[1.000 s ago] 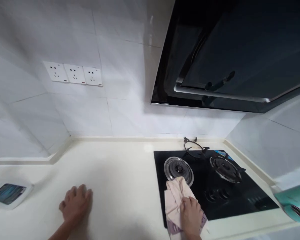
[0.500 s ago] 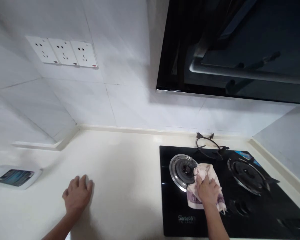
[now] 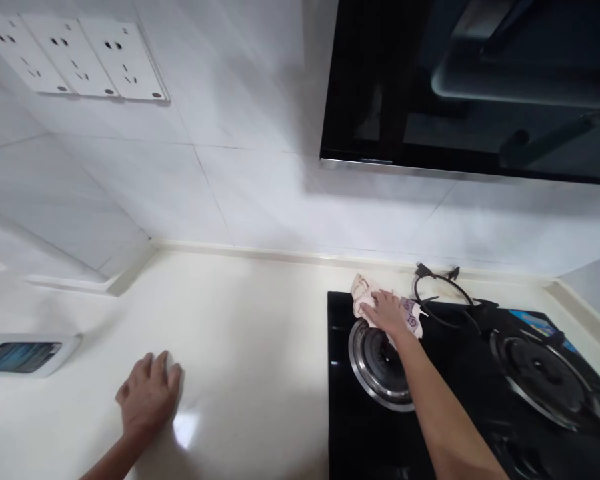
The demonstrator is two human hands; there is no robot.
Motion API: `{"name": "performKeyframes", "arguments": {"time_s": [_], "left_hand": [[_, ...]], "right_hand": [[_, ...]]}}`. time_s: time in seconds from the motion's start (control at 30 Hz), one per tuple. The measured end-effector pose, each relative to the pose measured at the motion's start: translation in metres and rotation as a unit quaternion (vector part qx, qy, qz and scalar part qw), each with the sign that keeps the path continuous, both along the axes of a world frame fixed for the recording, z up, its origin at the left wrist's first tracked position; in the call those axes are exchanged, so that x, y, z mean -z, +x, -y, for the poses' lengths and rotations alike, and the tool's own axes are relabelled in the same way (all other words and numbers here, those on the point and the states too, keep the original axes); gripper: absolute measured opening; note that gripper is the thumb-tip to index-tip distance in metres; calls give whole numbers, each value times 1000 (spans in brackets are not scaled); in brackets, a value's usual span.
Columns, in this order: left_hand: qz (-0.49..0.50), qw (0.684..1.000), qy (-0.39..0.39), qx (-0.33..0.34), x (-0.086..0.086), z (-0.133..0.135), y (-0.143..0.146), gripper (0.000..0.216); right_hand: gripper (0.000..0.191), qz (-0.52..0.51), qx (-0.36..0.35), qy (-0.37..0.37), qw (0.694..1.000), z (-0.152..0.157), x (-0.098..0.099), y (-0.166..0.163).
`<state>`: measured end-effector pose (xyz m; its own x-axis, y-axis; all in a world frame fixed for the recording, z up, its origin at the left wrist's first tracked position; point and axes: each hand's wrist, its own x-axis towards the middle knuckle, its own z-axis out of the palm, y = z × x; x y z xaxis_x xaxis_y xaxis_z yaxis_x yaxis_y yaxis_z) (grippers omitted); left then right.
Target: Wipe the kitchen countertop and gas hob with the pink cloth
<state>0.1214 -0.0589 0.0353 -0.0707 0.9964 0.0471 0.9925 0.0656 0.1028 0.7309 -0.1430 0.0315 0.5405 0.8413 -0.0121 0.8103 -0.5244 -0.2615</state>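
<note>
My right hand (image 3: 386, 312) presses a pinkish-white cloth (image 3: 363, 293) with purple print against the back left part of the black glass gas stove (image 3: 345, 427). Part of the cloth lies over the stove's rear edge, just behind the left burner (image 3: 375, 360) with its silver ring. Beside the cloth, a black pan support ring (image 3: 443, 277) lies loose at the back of the stove. On the pale countertop (image 3: 245, 347), left of the stove, my left hand (image 3: 150, 393) rests palm down, fingers apart and slightly bent, holding nothing.
A black glass range hood (image 3: 460, 120) hangs low over the stove. The right burner (image 3: 543, 373) carries its own black support. At the far left stands a white device with a dark screen (image 3: 20, 357). Wall sockets (image 3: 80, 60) sit in the tiles above the counter.
My right hand has moved the cloth from the front right of the left burner to behind it, at the stove's rear edge. My left hand stays on the counter. The view has shifted slightly.
</note>
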Motion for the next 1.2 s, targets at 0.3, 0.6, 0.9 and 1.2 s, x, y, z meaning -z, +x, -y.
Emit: {"name": "performKeyframes", "arguments": {"time_s": [0.3,0.6,0.9,1.2], "left_hand": [[14,1000,10,4,2,-1,-3,60],[3,1000,2,-8,1,-2,-1,60],[26,1000,-9,-9,-3,-2,0,62],[28,1000,-5,-5,6,-8,-3,62]], "right_hand": [[49,32,-43,15,998,-32,-7,-97],[22,13,-123,106,987,52,-3,-179],[17,44,-98,145,984,187,21,-196],[56,88,209,202,953,238,38,-109]]}}
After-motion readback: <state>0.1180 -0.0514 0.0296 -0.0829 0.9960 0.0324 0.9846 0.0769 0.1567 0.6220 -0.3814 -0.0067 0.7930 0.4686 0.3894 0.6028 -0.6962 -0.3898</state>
